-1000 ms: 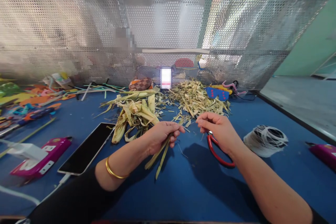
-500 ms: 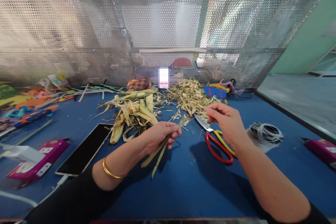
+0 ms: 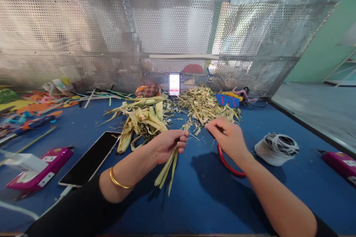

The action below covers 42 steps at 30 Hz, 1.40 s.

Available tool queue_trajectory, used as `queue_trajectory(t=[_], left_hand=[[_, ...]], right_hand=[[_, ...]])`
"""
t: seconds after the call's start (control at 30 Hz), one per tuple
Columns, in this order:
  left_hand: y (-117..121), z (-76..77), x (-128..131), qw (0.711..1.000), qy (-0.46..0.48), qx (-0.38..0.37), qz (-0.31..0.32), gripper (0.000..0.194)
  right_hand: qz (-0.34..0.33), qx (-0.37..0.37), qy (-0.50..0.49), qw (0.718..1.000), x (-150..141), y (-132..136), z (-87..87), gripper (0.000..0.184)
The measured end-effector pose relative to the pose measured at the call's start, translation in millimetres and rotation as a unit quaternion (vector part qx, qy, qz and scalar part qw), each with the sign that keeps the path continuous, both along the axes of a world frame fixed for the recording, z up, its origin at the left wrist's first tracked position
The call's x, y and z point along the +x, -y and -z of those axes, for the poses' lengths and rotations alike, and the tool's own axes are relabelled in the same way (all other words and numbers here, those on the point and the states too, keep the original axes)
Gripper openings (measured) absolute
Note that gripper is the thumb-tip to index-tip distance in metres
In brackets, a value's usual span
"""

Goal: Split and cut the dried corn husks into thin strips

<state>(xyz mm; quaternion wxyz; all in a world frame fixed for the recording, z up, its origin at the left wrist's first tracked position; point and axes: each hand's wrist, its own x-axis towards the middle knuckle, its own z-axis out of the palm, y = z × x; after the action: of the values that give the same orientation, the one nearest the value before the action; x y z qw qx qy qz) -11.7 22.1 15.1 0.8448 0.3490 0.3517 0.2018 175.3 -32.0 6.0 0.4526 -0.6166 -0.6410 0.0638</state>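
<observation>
My left hand (image 3: pixel 174 142) is closed around a small bunch of dried corn husk strips (image 3: pixel 168 170), whose ends hang down below the fist. To its right, my right hand (image 3: pixel 228 133) is closed in a pinch, fingertips pointing left; whatever they hold is too fine to make out. Beneath that hand lie scissors (image 3: pixel 230 169), with a red handle loop showing and the blades hidden. A roll of thin white string (image 3: pixel 277 149) sits tilted to the right of my right wrist. Behind my left hand is a heap of whole dried husks (image 3: pixel 144 118).
Husk scraps (image 3: pixel 205 105) are piled at the back, near a lit phone screen (image 3: pixel 174 83). A dark phone (image 3: pixel 90 158) and a purple power strip (image 3: pixel 41 166) lie at left. A perforated metal panel (image 3: pixel 178 26) borders the table's back.
My right hand has moved left and slightly down, nearer my left hand, and now covers the scissor blades. The string roll has tipped up. The husk strips in my left hand hang lower.
</observation>
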Motion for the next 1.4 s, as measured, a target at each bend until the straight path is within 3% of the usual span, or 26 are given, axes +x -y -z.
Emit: queue_trajectory(t=[0.1,0.23,0.33,0.47,0.57,0.63,0.7,0.73,0.77,0.83,0.97,1.13,1.2,1.3,1.4], left_hand=[[1,-0.8,1,1.0,0.01,-0.01,-0.022,0.018],[3,-0.6,2,0.999,0.014,-0.006,-0.029,0.021],[3,-0.7,2,0.999,0.014,-0.002,-0.029,0.02],[0,-1.0,-1,0.999,0.002,0.025,-0.038,0.016],[-2,-0.6,-2,0.997,-0.02,0.06,-0.038,0.018],[0,-0.1,-2,0.994,-0.033,0.095,-0.031,0.018],[3,0.2,-2,0.99,-0.042,0.132,-0.017,0.015],[5,0.2,-1,0.988,-0.046,0.148,-0.008,0.013],[7,0.1,-1,0.986,-0.05,0.161,0.001,0.012],[10,-0.4,0,0.982,-0.056,0.182,0.018,0.01],[12,-1.5,0,0.976,-0.066,0.206,0.033,0.01],[10,1.1,-1,0.969,-0.088,0.229,0.021,0.013],[9,3.1,0,0.965,-0.107,0.24,0.022,0.015],[6,5.8,1,0.953,-0.143,0.266,0.027,0.019],[2,7.4,1,0.945,-0.169,0.281,0.005,0.019]], right_hand=[[-0.156,-0.152,-0.084,0.972,-24,4,9.2,0.018],[-0.188,-0.228,-0.196,0.935,-44,0,31.1,0.021],[-0.205,-0.246,-0.236,0.917,-46,-1,33.4,0.02],[-0.27,-0.281,-0.165,0.906,-32,10,13.8,0.015],[-0.372,-0.35,-0.051,0.859,-16,15,1.1,0.012],[-0.313,-0.278,-0.007,0.908,-8,13,0.3,0.013],[-0.184,-0.159,-0.021,0.97,-5,6,5.1,0.016],[-0.135,-0.117,-0.039,0.983,-5,2,8.7,0.017],[-0.109,-0.092,-0.058,0.988,-6,-1,12.4,0.019],[-0.128,-0.086,-0.086,0.984,-10,-7,18.2,0.02],[-0.192,-0.163,-0.186,0.95,-18,-8,19.9,0.018],[-0.169,-0.214,-0.291,0.917,-17,-2,12.1,0.02],[-0.138,-0.199,-0.265,0.933,-15,1,8.3,0.019],[-0.102,-0.109,-0.166,0.975,-12,5,2.1,0.018],[-0.1,-0.059,-0.095,0.989,-8,9,-3.7,0.018]])
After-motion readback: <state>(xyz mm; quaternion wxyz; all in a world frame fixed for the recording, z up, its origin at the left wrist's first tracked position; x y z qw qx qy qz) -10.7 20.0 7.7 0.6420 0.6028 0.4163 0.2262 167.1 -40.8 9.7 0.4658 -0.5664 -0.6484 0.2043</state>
